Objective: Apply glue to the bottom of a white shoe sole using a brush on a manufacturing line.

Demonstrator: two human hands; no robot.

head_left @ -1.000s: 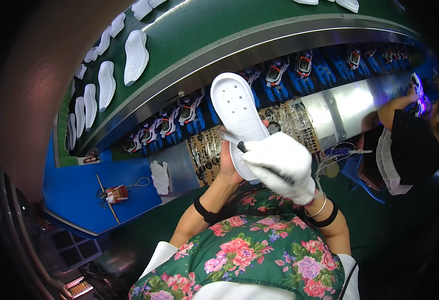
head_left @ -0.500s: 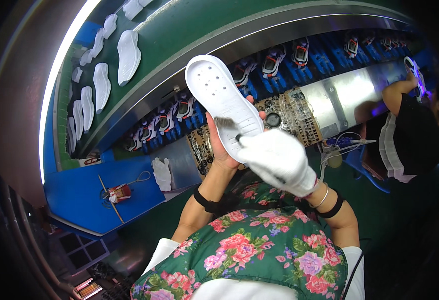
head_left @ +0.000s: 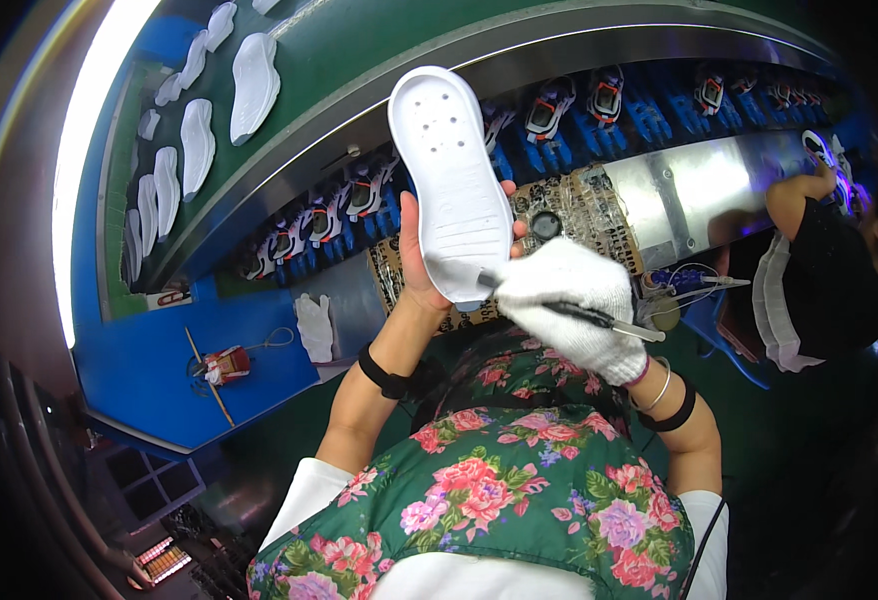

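Observation:
A white shoe sole (head_left: 444, 170) with several small holes at its far end stands out in front of me, inner face up. My bare left hand (head_left: 419, 265) is wrapped round its near part from beneath, thumb at the left edge and fingertips showing at the right. My right hand (head_left: 574, 290), in a white knitted glove, is closed on a brush (head_left: 581, 313) with a dark handle and a pale rear end. The brush's dark front end reaches the sole's near right edge; its bristles are hard to make out.
More white soles (head_left: 255, 88) lie on the green surface at far left. Shoes (head_left: 549, 108) sit on blue holders along the line. Nearer are a black round lid (head_left: 546, 226) on taped cardboard, a spare white glove (head_left: 314, 327) and a red container (head_left: 227, 367). A person (head_left: 824, 270) works at right.
The sole has been turned more upright and shifted slightly away from me. My right hand has drawn the brush from the sole's middle toward its near right edge.

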